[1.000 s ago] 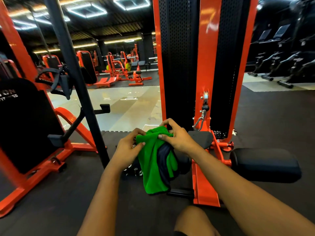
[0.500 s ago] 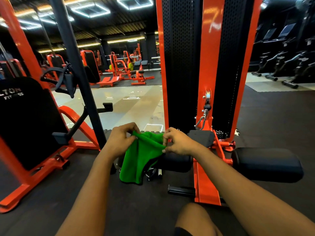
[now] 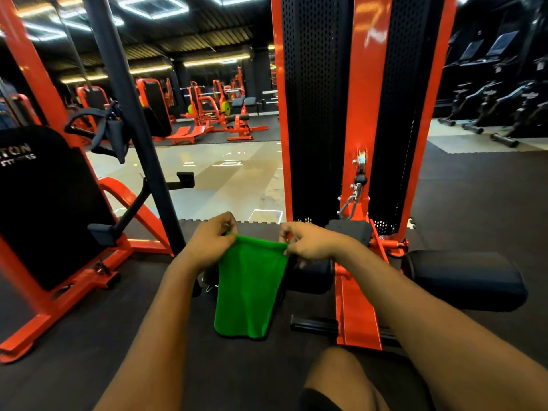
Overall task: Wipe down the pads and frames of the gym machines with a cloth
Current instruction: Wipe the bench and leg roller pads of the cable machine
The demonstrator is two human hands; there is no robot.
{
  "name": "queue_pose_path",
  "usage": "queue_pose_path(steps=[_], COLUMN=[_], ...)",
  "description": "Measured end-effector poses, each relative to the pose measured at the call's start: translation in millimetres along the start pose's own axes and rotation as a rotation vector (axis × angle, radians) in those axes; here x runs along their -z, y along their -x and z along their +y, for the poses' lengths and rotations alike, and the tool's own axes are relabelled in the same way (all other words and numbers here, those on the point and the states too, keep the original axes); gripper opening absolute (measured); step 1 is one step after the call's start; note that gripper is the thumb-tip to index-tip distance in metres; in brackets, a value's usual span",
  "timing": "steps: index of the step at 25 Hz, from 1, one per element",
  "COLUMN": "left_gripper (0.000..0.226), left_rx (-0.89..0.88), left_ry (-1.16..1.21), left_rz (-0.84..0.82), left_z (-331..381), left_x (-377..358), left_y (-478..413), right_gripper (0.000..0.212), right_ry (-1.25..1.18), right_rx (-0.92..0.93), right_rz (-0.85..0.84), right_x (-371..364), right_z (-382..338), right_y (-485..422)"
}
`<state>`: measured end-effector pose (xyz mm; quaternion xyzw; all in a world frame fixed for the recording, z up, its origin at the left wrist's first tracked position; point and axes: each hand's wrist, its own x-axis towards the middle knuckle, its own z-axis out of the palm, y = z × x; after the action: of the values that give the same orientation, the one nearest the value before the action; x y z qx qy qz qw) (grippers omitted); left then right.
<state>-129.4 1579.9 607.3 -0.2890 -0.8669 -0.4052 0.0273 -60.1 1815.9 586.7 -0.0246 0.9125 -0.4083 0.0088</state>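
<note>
Closest to you is your knee at the bottom, then both forearms reaching out. Your left grip is pinching the top left corner of the green cloth with curled fingers. Your right grip has the top right corner the same way, so the top edge runs stretched between them and the rest hangs down flat. Compared to half a second ago your hands sit wider apart and the cloth is opened out instead of folded over; a second ago it was a crumpled wad with a dark layer showing. Right behind the cloth is the left roller pad, partly hidden, with the bigger right roller pad across the orange frame rail. Past that the orange-and-black tower goes up out of shot, a carabiner hanging near its foot. Off left there's a black back pad with white lettering, and way back more orange machines and dark treadmills.
</note>
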Motion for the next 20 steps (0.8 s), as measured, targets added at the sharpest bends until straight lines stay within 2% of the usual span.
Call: queue_pose_path(steps=[4,8,9,11,13,16,18,20], left_gripper=[0.018,0.010,0.007,0.005,0.006,0.015,0.020,0.030], left_rx=[0.005,0.065,0.073,0.077,0.103,0.192,0.185,0.112], left_ry=[-0.065,-0.011,0.002,0.008,-0.039,-0.116,-0.087,-0.074], left_rz=[-0.054,0.048,0.101,0.260,0.357,0.335,0.291,0.148], left_z=[0.4,6.4,8.9,13.7,20.7,30.8,31.9,25.1], left_x=[-1.7,-8.4,-9.5,-8.4,-3.7,-16.2,-44.5,-78.6], left_y=[-4.8,-9.7,-11.4,-15.9,-25.5,-48.6,-67.5,-85.0], right_gripper=[0.021,0.022,0.018,0.011,0.010,0.003,0.015,0.023], right_ry=[0.108,0.100,0.039,-0.072,-0.110,-0.031,-0.029,-0.011], right_rx=[0.020,-0.047,-0.050,-0.048,-0.113,-0.336,-0.463,-0.482], right_rz=[-0.016,-0.039,0.043,0.309,0.497,0.589,0.548,0.448], right_x=[5.1,9.6,9.3,9.2,12.7,14.8,13.1,8.5], right_z=[11.0,11.2,11.5,13.4,26.0,63.7,91.2,112.9], right_y=[-7.8,-17.7,-22.1,-25.9,-27.9,-26.2,-25.4,-24.3])
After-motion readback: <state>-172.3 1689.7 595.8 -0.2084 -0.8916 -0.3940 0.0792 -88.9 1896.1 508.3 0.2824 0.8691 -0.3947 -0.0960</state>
